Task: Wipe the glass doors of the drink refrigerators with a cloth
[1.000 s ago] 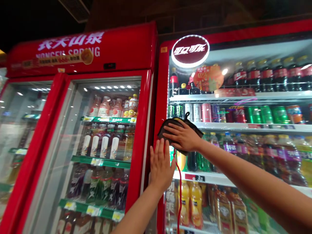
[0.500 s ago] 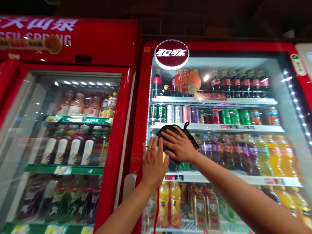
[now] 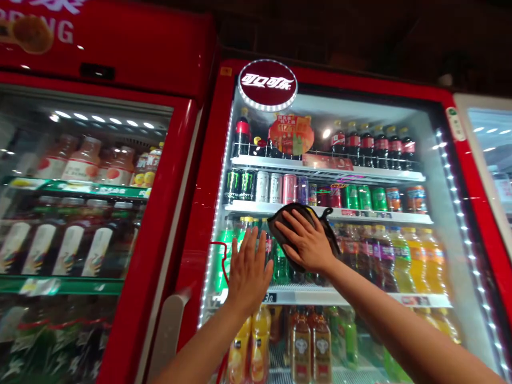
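Against the glass door of the red-framed drinks fridge point(image 3: 216, 160), my right hand point(image 3: 306, 240) lies flat on a dark cloth point(image 3: 288, 218) with a small loop at its upper right corner. Its fingers are spread over the cloth, pressing it to the glass. Left of it, my left hand point(image 3: 248, 272) is raised with its palm toward the door and its fingers stretched out, holding nothing. A gap separates that hand from the cloth. Whether its palm touches the glass, I cannot tell.
Behind the door stand rows of cans point(image 3: 276, 188) and bottles point(image 3: 384, 250). A round lit sign point(image 3: 268, 85) is at the door's upper left. A pale door handle point(image 3: 168, 333) sticks out at the lower left. Another red fridge point(image 3: 160, 58) stands left, a white-framed one point(image 3: 466, 120) right.
The view has shifted rightward, so the fridges appear farther left. My right hand and the cloth have moved right across the glass, away from my left hand, which has moved less in view.
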Tool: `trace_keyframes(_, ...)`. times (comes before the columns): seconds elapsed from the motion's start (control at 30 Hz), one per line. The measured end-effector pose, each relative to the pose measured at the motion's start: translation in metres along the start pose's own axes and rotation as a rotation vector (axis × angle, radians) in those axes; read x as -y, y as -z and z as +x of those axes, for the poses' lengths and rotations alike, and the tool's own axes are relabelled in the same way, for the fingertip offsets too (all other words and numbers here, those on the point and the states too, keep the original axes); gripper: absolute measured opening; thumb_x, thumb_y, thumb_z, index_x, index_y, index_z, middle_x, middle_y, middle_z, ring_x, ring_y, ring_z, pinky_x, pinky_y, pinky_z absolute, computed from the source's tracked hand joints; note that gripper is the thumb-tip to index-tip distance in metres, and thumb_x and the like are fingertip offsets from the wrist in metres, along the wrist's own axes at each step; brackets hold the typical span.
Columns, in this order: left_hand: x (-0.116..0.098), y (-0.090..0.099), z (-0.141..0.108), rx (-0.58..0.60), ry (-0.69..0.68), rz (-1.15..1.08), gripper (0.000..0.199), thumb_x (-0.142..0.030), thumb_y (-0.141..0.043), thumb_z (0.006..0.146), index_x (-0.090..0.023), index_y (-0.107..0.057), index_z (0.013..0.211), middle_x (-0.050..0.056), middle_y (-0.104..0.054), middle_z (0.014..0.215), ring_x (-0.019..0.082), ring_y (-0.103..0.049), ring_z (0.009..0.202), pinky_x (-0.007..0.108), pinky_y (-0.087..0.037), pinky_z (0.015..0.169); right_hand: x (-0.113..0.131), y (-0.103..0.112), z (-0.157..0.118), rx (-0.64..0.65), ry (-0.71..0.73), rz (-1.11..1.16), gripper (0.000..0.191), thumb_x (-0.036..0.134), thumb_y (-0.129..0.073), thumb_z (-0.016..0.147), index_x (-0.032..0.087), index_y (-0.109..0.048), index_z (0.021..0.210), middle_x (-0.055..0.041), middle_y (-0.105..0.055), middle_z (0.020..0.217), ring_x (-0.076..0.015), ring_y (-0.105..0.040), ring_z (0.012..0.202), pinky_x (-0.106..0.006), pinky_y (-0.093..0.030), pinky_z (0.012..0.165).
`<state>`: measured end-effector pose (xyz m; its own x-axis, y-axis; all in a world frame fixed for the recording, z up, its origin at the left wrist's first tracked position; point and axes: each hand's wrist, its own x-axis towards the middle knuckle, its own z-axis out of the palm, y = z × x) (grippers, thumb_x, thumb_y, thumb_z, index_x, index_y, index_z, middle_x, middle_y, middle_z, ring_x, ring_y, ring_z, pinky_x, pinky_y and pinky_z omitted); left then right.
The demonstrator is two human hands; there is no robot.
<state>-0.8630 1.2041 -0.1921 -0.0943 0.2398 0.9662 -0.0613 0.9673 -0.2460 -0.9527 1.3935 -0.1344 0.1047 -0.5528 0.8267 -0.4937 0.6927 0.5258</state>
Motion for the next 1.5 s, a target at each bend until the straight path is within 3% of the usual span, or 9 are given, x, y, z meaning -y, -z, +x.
trace_keyframes(0.3, -0.026, -0.016, 0.004, -0.037, -0.037, 0.006, 0.074, -0.03, -0.047, 0.1, -0.02, -0.009, 0.162, 0.014, -0.033, 0.164, 0.028, -0.027, 0.153, 0.054, -0.02, 0.127, -0.068, -0.004, -0.035, -0.139, -0.635, -0.18, 0.062, 0.04, -0.038, 0.102, 0.033, -0.021, 0.161, -0.0049, -0.031, 0.165, -0.0286, -0.028, 0.151, -0.058, -0.032, 0.115)
trace_keyframes(0.43, -0.036, -0.022, 0.01, -0.039, -0.059, 0.029, 0.074, -0.031, -0.047, 0.1, -0.019, -0.009, 0.162, 0.015, -0.037, 0.162, 0.028, -0.028, 0.153, 0.053, -0.018, 0.128, -0.042, -0.005, -0.051, -0.081, -0.351, -0.091, 0.064, 0.041, -0.043, 0.1, 0.037, -0.022, 0.16, -0.0028, -0.028, 0.166, -0.0298, -0.026, 0.152, -0.06, -0.023, 0.12)
trace_keyframes(0.57, -0.057, -0.037, 0.028, -0.064, -0.068, 0.018, 0.077, -0.033, -0.049, 0.099, -0.021, -0.008, 0.162, 0.014, -0.04, 0.16, 0.028, -0.03, 0.152, 0.057, -0.013, 0.128, -0.075, 0.008, -0.027, 0.018, -0.048, -0.036, 0.061, 0.045, -0.045, 0.099, 0.038, -0.029, 0.158, 0.0034, -0.028, 0.167, -0.0256, -0.025, 0.153, -0.052, -0.011, 0.126)
trace_keyframes(0.73, -0.077, -0.048, 0.033, -0.077, -0.104, -0.017, 0.08, -0.033, -0.055, 0.096, -0.025, -0.011, 0.162, 0.011, -0.035, 0.163, 0.028, -0.026, 0.154, 0.054, -0.012, 0.128, -0.154, 0.013, -0.05, -0.084, -0.441, -0.127, 0.061, 0.044, -0.037, 0.102, 0.035, -0.024, 0.16, -0.0011, -0.03, 0.166, -0.0267, -0.027, 0.152, -0.054, -0.026, 0.119)
trace_keyframes(0.83, -0.08, -0.046, 0.028, -0.058, -0.132, -0.011, 0.081, -0.033, -0.057, 0.095, -0.025, -0.013, 0.162, 0.01, -0.033, 0.164, 0.028, -0.024, 0.154, 0.056, -0.011, 0.128, -0.152, 0.005, -0.096, -0.15, -0.692, -0.18, 0.062, 0.042, -0.034, 0.103, 0.033, -0.016, 0.162, -0.0073, -0.032, 0.165, -0.0304, -0.029, 0.151, -0.059, -0.033, 0.112)
trace_keyframes(1.07, -0.097, -0.052, 0.048, -0.014, -0.273, -0.066, 0.08, -0.038, -0.06, 0.094, -0.027, -0.018, 0.161, 0.01, -0.035, 0.163, 0.028, -0.026, 0.153, 0.054, -0.005, 0.129, -0.129, 0.016, -0.1, 0.052, -0.172, -0.083, 0.061, 0.046, -0.044, 0.1, 0.037, -0.029, 0.158, 0.0006, -0.026, 0.167, -0.0252, -0.023, 0.154, -0.054, -0.013, 0.124)
trace_keyframes(1.23, -0.116, -0.06, 0.059, -0.021, -0.312, -0.078, 0.081, -0.036, -0.058, 0.094, -0.029, -0.015, 0.162, 0.008, -0.037, 0.163, 0.027, -0.027, 0.153, 0.054, -0.004, 0.129, -0.207, 0.023, -0.093, -0.048, -0.462, -0.089, 0.057, 0.044, -0.039, 0.101, 0.035, -0.032, 0.157, -0.0001, -0.029, 0.166, -0.0255, -0.025, 0.153, -0.054, -0.023, 0.121)
trace_keyframes(1.37, -0.122, -0.057, 0.05, -0.006, -0.312, -0.062, 0.081, -0.037, -0.058, 0.094, -0.027, -0.015, 0.162, 0.009, -0.036, 0.163, 0.027, -0.024, 0.154, 0.053, -0.004, 0.129, -0.212, 0.014, -0.141, -0.186, -0.792, -0.142, 0.061, 0.045, -0.033, 0.102, 0.03, -0.022, 0.161, -0.0091, -0.032, 0.165, -0.0317, -0.028, 0.151, -0.062, -0.031, 0.113)
trace_keyframes(1.5, -0.137, -0.061, 0.053, 0.007, -0.349, -0.064, 0.079, -0.039, -0.057, 0.095, -0.026, -0.017, 0.162, 0.009, -0.037, 0.162, 0.026, -0.023, 0.155, 0.053, -0.004, 0.13, -0.182, 0.016, -0.165, -0.01, -0.394, -0.136, 0.067, 0.05, -0.041, 0.1, 0.031, -0.021, 0.161, -0.007, -0.026, 0.167, -0.0298, -0.021, 0.154, -0.059, -0.02, 0.12)
